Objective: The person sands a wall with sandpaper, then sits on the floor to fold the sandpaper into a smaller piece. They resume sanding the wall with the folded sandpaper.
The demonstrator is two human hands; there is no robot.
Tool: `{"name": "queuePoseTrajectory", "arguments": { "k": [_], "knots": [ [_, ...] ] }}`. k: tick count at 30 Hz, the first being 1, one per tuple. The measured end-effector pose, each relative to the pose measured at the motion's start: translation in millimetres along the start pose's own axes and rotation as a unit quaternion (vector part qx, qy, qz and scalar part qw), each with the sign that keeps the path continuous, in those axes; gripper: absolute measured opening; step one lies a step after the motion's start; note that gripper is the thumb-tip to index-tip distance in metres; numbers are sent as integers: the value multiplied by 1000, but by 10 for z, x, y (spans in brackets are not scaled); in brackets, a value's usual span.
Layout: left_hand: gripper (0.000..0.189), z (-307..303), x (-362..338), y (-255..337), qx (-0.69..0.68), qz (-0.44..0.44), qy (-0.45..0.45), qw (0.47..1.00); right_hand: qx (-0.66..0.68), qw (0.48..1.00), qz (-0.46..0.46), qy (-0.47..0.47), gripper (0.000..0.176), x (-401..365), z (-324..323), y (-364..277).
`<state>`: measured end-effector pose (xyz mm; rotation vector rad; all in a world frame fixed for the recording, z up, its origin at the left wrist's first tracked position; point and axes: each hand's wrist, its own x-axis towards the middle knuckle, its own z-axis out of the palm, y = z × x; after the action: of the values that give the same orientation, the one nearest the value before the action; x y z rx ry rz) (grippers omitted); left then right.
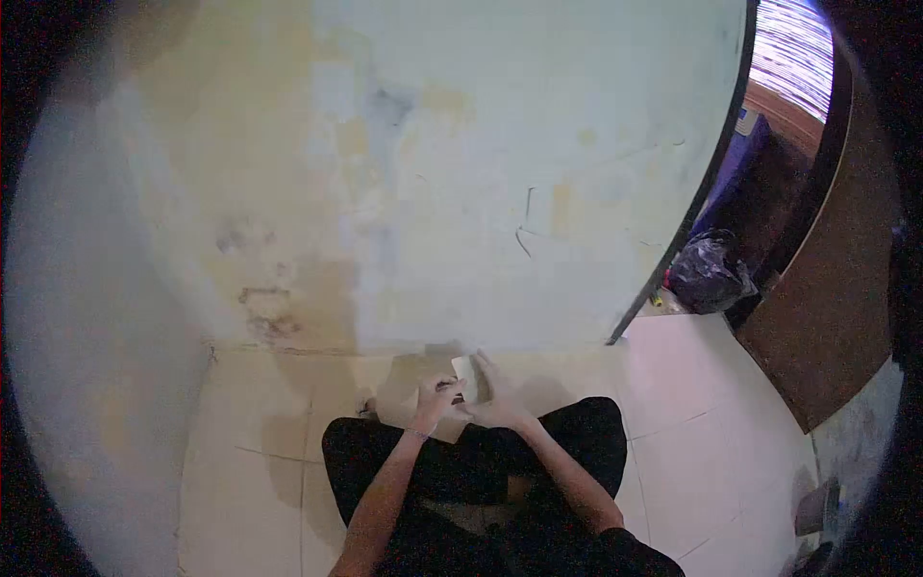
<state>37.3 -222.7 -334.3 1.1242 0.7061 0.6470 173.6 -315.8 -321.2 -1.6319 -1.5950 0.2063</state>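
I sit cross-legged on the floor in dark trousers, with both hands close together above my lap. My right hand (497,408) grips a thin pale piece, like card or paper (466,376), its fingers stretched up along the right side. My left hand (435,406) is closed at the piece's left edge. A small dark item (446,387) shows at its fingers, too small and blurred to name. Around the left wrist is a thin band (417,435).
A stained, scuffed wall (461,240) rises just ahead, and another wall (96,337) stands at the left. Pale tiles (250,481) cover the floor. A dark plastic bag (710,272) sits by the doorway at the right, near a brown door panel (827,308).
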Motion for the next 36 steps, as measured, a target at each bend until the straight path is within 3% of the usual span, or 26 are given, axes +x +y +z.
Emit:
{"name": "queuePoseTrajectory", "arguments": {
  "k": [4,7,10,11,14,18,21,24,26,28,30,33,36],
  "knots": [
    [20,87,156,-38,35,-36,21,999,-129,991,-29,4,85,15,174,139],
    [20,86,370,-303,132,60,17,989,-103,995,5,-5,73,-94,285,257],
    [19,39,478,-435,173,104,-7,979,-57,998,26,-6,64,-140,361,390],
    [20,54,415,-339,215,27,0,976,-63,998,14,1,62,-149,379,448],
    [22,95,430,-263,47,13,0,999,-46,998,31,11,59,-106,284,366],
    [27,14,495,-310,3,-11,54,998,96,990,90,52,59,-8,86,164],
    [28,-83,507,-347,6,-22,93,995,235,955,139,115,55,5,231,417],
    [28,-176,529,-426,9,1,109,994,155,947,146,241,49,34,87,548],
    [28,-208,624,-497,13,-22,120,992,-13,939,84,333,48,229,-458,467],
    [27,-211,606,-482,10,-3,112,994,-122,894,27,431,52,446,-946,552],
    [27,-179,542,-426,7,-1,114,993,-190,878,24,439,72,679,-1373,624],
    [28,-132,540,-360,6,-1,115,993,-227,867,8,444,73,904,-1630,732],
    [32,-236,676,-563,11,4,100,995,-326,867,49,375,77,961,-1401,1205]
  ]
}}
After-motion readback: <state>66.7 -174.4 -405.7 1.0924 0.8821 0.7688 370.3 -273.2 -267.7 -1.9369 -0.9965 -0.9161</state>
